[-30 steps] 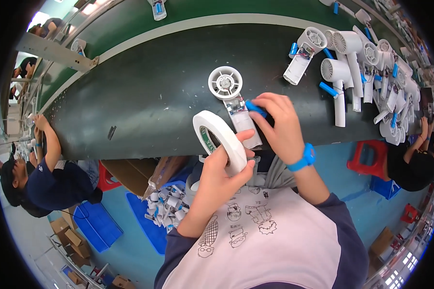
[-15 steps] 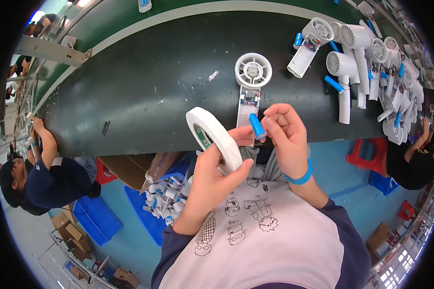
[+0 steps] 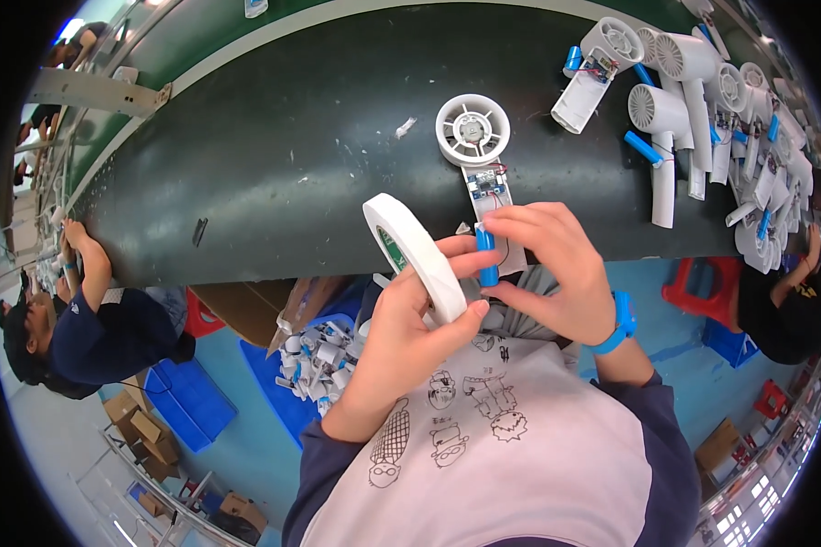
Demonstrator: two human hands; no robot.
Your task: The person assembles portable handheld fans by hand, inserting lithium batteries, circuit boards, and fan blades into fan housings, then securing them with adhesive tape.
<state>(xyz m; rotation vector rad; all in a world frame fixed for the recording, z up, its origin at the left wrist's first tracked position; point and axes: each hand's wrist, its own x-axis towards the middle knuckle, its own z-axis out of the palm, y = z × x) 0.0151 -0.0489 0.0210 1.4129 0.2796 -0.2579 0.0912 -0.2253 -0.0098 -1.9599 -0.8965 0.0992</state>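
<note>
My left hand (image 3: pixel 409 321) is closed round a roll of white tape (image 3: pixel 420 260), its fingertips reaching to a blue cylindrical battery (image 3: pixel 486 255). Between thumb and fingers, my right hand (image 3: pixel 556 269) pinches that battery, which points away from me. Just beyond lies an opened white handheld fan (image 3: pixel 472 132), its round grille farthest off and its handle coming back under my right fingers. A small blue circuit board (image 3: pixel 486 182) with thin wires shows in the handle. The handle's near end is partly covered by my right hand.
On the dark belt (image 3: pixel 292 164), another opened fan (image 3: pixel 584 96) lies at the far right beside a pile of white fans (image 3: pixel 689 59) with blue batteries. A blue bin (image 3: pixel 278 387) of white parts stands at lower left. People sit at left and right.
My right fingers have closed round the battery and turned it straighter. The fan has swung slightly, its handle's near end shifting right. The tape roll has moved a little right.
</note>
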